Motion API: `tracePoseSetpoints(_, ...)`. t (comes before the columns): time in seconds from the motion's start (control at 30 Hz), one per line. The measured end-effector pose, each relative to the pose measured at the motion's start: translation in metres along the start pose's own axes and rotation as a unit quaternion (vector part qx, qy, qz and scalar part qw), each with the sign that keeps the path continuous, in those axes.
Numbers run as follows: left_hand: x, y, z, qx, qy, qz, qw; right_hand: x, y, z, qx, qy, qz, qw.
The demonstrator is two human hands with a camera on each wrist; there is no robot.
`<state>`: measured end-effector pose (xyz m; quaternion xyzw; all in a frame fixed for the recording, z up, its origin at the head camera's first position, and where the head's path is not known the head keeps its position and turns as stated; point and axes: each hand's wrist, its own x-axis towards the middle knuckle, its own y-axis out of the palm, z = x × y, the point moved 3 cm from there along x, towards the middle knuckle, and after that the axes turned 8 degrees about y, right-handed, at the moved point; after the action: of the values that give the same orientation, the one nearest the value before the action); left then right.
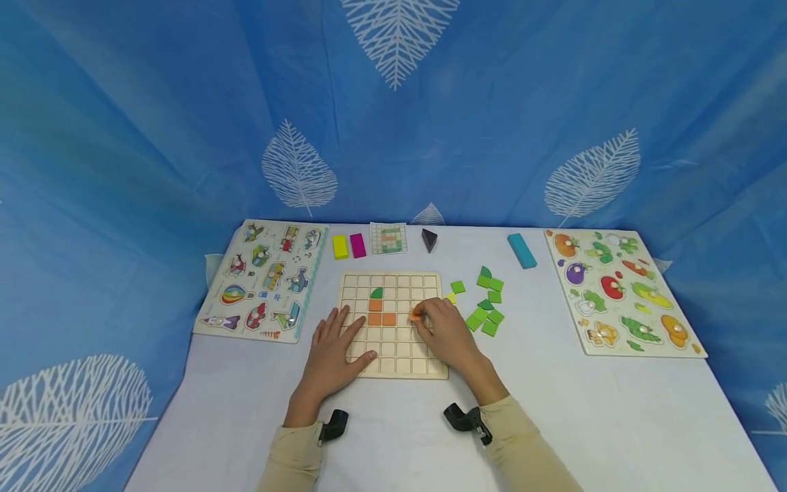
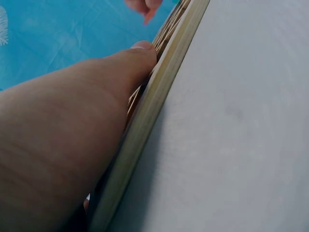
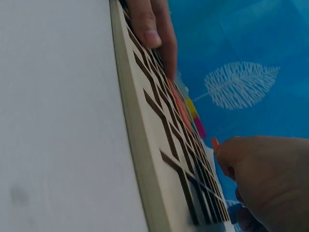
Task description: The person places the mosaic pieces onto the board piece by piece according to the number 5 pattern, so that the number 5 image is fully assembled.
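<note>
A square wooden grid board (image 1: 393, 350) lies at the middle of the table. My left hand (image 1: 332, 352) rests on its left side, fingers spread and straight, the thumb along the near edge. Over the board's right part, my right hand (image 1: 449, 335) pinches an orange tile (image 3: 215, 143) between thumb and fingertips, just above the grid. Three orange square tiles (image 1: 389, 319) sit in the grid cells, with a green quarter-round tile (image 1: 377, 293) above them. Right of the board lie several loose green tiles (image 1: 490, 328), and a yellow tile (image 1: 451, 298) shows partly behind my right hand.
A picture card (image 1: 389, 238) lies behind the board, beside yellow (image 1: 340, 247) and magenta (image 1: 358, 245) blocks. A dark triangular block (image 1: 429, 239) and a blue block (image 1: 522, 251) stand further right. A vehicle puzzle (image 1: 261, 280) lies left, a vegetable puzzle (image 1: 624, 294) right.
</note>
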<state>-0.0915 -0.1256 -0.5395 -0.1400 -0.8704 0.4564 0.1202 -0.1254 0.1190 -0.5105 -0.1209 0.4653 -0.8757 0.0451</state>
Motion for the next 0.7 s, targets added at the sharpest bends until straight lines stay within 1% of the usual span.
tracePoseSetpoints(0.13, 0.001, 0.000, 0.000, -0.002, 0.000, -0.002, 1.0000, 0.005, 0.011, 0.008, -0.007, -0.019, 0.033, 0.999)
tracePoseSetpoints(0.3, -0.001, -0.002, -0.001, -0.002, -0.003, -0.002, 1.0000, 0.008, 0.019, 0.013, -0.022, -0.032, 0.047, 0.998)
tracePoseSetpoints(0.43, -0.002, -0.002, -0.001, -0.001, -0.001, -0.005, 1.0000, 0.008, 0.020, 0.013, -0.033, -0.031, 0.049, 0.998)
tracePoseSetpoints(0.7, 0.000, -0.002, -0.001, 0.000, 0.009, -0.010, 0.9999, 0.008, 0.015, 0.014, -0.038, -0.045, 0.034, 0.998)
